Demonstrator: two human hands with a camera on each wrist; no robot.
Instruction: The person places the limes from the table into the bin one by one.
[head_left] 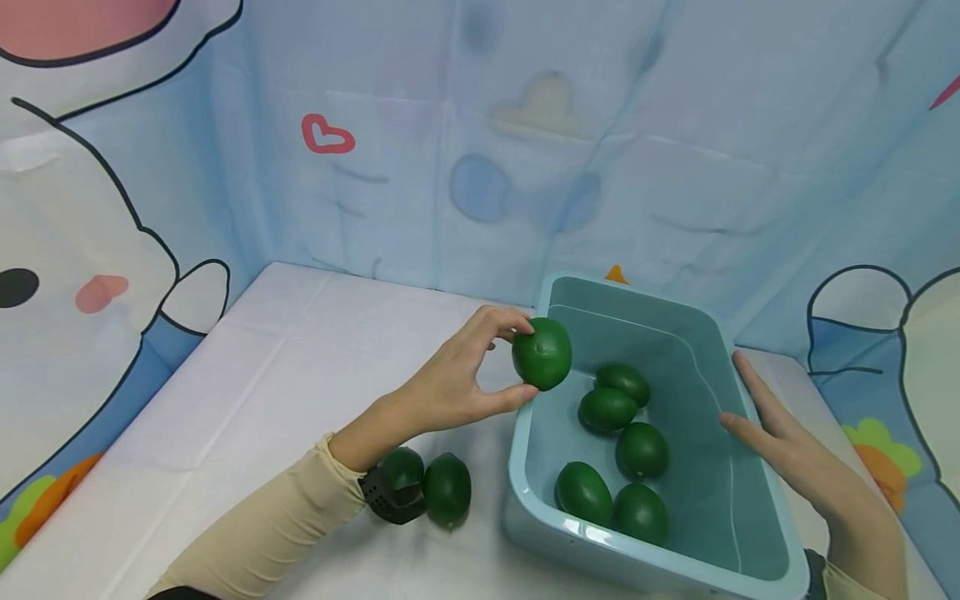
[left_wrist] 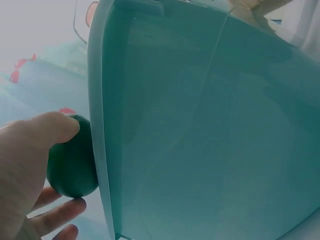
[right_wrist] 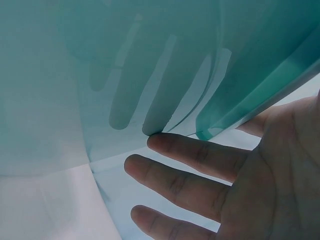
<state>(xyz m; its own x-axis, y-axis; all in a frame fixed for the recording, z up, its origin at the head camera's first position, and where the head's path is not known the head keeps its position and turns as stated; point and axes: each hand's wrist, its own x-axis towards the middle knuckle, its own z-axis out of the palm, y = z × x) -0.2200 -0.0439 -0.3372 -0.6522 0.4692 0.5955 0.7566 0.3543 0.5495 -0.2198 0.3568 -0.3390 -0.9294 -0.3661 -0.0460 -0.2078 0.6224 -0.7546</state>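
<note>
My left hand pinches a green lime between thumb and fingers, above the left rim of a light blue plastic bin. From the left wrist, the lime overlaps the bin's rim, thumb on one side and fingers beneath. Several more limes lie on the bin's floor. On the far side, my right hand rests at the right rim with its thumb over the edge. The right wrist view has its fingers extended along the outer wall, the index fingertip right at the plastic.
Two limes lie on the white tablecloth left of the bin, one partly hidden behind the black wrist strap. A blue cartoon-printed curtain hangs behind the table and along its sides.
</note>
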